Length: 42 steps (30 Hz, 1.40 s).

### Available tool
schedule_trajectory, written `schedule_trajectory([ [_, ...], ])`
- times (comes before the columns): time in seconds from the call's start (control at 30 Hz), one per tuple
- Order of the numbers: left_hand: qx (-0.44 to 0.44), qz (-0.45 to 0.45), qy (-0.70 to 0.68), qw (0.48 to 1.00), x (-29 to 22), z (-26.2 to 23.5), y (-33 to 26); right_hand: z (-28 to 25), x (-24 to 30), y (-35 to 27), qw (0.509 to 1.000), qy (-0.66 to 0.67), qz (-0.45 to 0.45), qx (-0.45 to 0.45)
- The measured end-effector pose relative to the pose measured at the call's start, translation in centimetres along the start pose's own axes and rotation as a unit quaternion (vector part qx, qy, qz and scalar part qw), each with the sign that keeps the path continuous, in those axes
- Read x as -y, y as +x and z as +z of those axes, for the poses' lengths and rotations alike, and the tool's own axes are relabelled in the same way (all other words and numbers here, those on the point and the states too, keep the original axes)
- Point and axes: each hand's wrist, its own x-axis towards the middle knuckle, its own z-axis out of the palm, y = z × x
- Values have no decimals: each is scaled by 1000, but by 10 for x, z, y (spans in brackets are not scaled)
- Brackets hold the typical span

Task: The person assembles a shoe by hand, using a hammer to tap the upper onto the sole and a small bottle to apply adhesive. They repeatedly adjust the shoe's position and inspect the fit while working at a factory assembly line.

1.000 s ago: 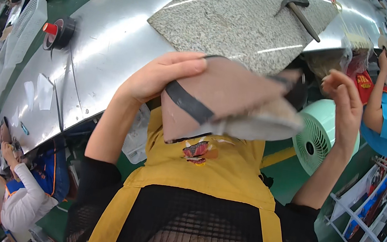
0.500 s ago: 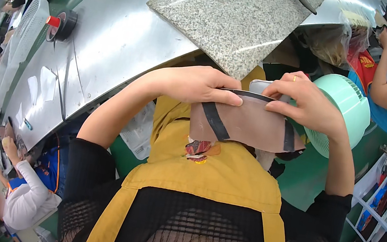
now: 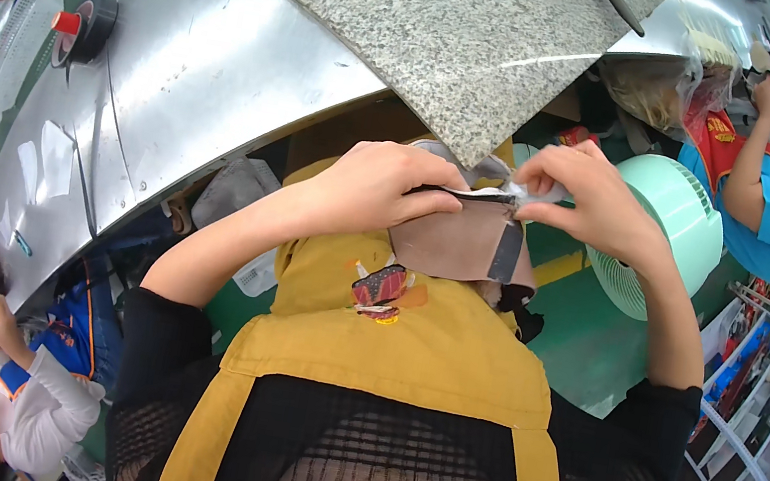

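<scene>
A brownish leather piece (image 3: 451, 236) with a black strip down its side hangs over my lap, against my yellow apron (image 3: 389, 342). My left hand (image 3: 379, 184) is closed on its upper edge, the thumb in front and the fingers behind. At the right end of that edge, my right hand (image 3: 592, 203) pinches whitish material (image 3: 538, 199), which looks like a lining or backing. Grey-white material shows behind the edge, below the corner of the stone slab. The fingertips of my left hand are hidden behind the piece.
A speckled granite slab (image 3: 457, 40) juts off the metal table (image 3: 208, 21) towards me, with a dark tool (image 3: 616, 0) on it. A mint-green fan (image 3: 664, 224) stands right of my right hand. Black tape (image 3: 90, 33) lies left. Co-workers sit at both sides; a metal rack (image 3: 743, 398) is at right.
My left hand has moved slightly left and down along the edge. My right hand now holds whitish material away from the edge. The leather piece has shifted, and one black strip is no longer visible.
</scene>
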Motion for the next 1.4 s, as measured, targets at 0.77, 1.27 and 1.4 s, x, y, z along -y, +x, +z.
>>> schedule_trajectory([
  [0.77,-181,-49,113,976,6,24,8,24,-29,33,999,-16,-13,-25],
  [1.27,-172,-109,140,969,9,9,55,9,-53,44,972,-131,-24,-191],
  [1.4,-194,-79,229,951,10,11,55,11,-56,46,978,-99,-16,-182],
])
